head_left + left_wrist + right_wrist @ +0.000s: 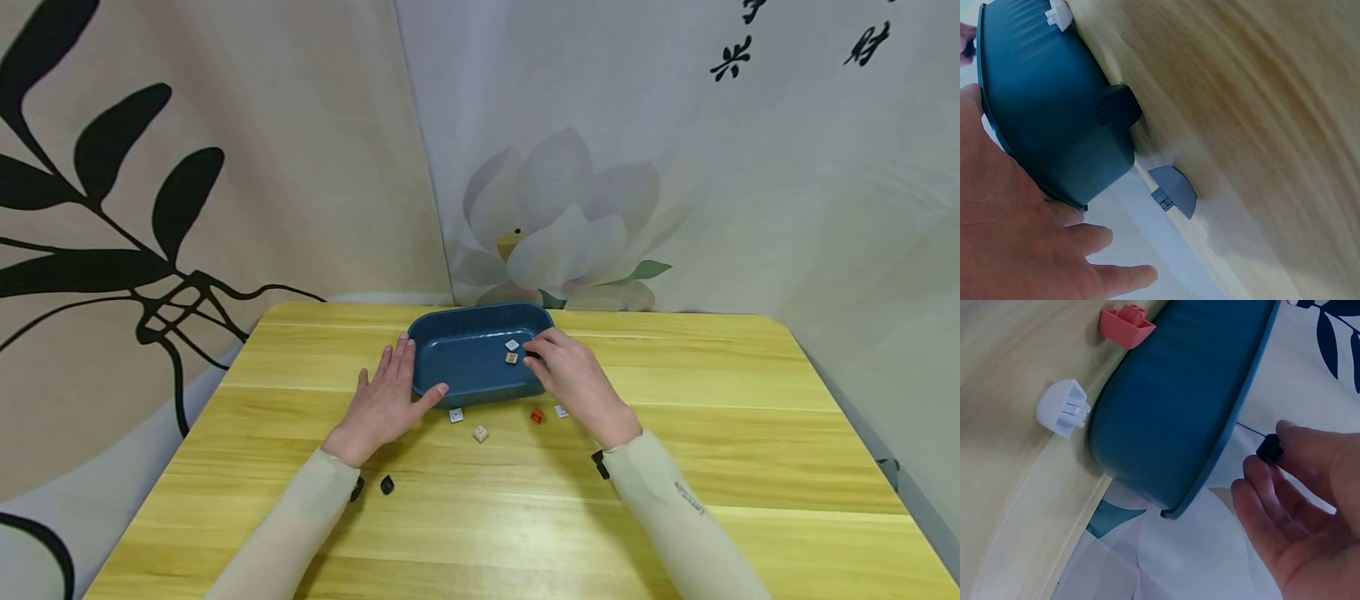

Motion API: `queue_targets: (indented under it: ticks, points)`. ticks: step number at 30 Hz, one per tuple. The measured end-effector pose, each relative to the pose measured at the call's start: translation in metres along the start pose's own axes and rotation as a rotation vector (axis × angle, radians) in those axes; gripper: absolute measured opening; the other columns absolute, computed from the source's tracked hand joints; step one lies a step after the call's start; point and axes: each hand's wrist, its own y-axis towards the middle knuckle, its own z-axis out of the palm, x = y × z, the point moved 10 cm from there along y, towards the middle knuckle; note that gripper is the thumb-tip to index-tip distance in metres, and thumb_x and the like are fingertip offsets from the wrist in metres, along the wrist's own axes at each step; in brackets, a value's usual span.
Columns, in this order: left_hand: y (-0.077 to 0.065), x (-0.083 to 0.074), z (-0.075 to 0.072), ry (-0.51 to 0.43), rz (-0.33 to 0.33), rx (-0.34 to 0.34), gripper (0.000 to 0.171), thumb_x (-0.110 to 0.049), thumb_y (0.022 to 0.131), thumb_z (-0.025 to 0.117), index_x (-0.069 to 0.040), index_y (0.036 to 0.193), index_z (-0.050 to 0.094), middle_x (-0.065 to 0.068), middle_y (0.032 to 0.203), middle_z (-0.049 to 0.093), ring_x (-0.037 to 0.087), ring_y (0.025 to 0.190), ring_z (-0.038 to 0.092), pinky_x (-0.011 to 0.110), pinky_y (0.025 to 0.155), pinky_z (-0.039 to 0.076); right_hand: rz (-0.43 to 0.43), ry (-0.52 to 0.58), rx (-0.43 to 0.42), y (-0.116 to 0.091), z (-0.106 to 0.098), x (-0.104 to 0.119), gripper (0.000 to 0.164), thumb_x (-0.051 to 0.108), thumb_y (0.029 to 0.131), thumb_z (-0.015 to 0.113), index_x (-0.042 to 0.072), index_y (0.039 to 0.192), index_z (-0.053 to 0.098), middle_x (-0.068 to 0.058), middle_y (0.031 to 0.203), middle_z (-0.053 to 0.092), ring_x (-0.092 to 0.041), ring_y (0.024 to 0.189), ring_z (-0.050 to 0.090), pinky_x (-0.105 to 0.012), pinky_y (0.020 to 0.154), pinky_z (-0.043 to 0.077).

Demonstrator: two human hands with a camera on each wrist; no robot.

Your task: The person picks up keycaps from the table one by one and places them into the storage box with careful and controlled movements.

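Observation:
My left hand (382, 408) rests on the left end of a blue rectangular tray (480, 397), its fingers straight and spread, thumb along the front rim. Over the tray's right end is my right hand (577, 375), which pinches a small black plastic piece (1269, 449) between thumb and fingertips. Inside the tray lie a small white piece (512, 344) and a small beige piece (511, 358). In front of the tray, near my right wrist, are a red piece (1125, 328) and a white hollow piece (1063, 407) with a stem.
Another white piece (456, 414) lies by the tray's front wall, and a beige piece (480, 433) sits a little nearer. A black piece (387, 484) lies beside my left sleeve. The wooden table (712, 392) ends at a printed cloth (787, 208) behind.

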Motion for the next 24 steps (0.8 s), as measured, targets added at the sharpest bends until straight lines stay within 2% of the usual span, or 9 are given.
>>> queue_targets:
  ticks: [7,14,20,24]
  points:
    - [-0.001,0.002,0.001,-0.002,-0.007,0.002,0.106,-0.082,0.086,0.023,-0.005,0.155,0.002,0.010,0.161,-0.004,0.036,0.146,0.007,0.071,0.105,0.013,-0.021,-0.049,0.109,0.013,0.023,0.003,0.017,0.016,0.090,0.071,0.007,0.104,0.075,-0.004,0.095,0.061,-0.014,0.078,0.060,-0.025,0.066,0.050]
    - [-0.002,0.002,0.000,-0.013,-0.007,-0.009,0.105,-0.081,0.086,0.025,-0.004,0.155,0.003,0.011,0.161,-0.002,0.036,0.145,0.008,0.071,0.104,0.013,-0.017,-0.062,0.217,0.025,0.045,0.003,0.016,0.017,0.090,0.071,0.008,0.103,0.076,-0.003,0.095,0.065,-0.017,0.084,0.061,-0.028,0.071,0.052]
    - [-0.001,0.001,0.000,-0.005,-0.002,-0.011,0.106,-0.081,0.086,0.024,-0.004,0.155,0.003,0.011,0.161,-0.002,0.036,0.145,0.009,0.071,0.104,0.014,-0.035,-0.048,0.262,0.031,0.055,0.001,0.011,0.014,0.089,0.072,0.009,0.097,0.077,0.000,0.083,0.064,-0.014,0.073,0.054,-0.026,0.064,0.048]
    - [0.000,0.000,0.001,-0.010,0.000,-0.007,0.105,-0.081,0.086,0.024,-0.004,0.155,0.003,0.010,0.161,-0.003,0.036,0.146,0.008,0.071,0.104,0.014,-0.016,-0.032,0.297,0.031,0.060,-0.002,0.010,0.015,0.089,0.072,0.010,0.095,0.078,0.002,0.082,0.065,-0.013,0.073,0.053,-0.025,0.065,0.047]
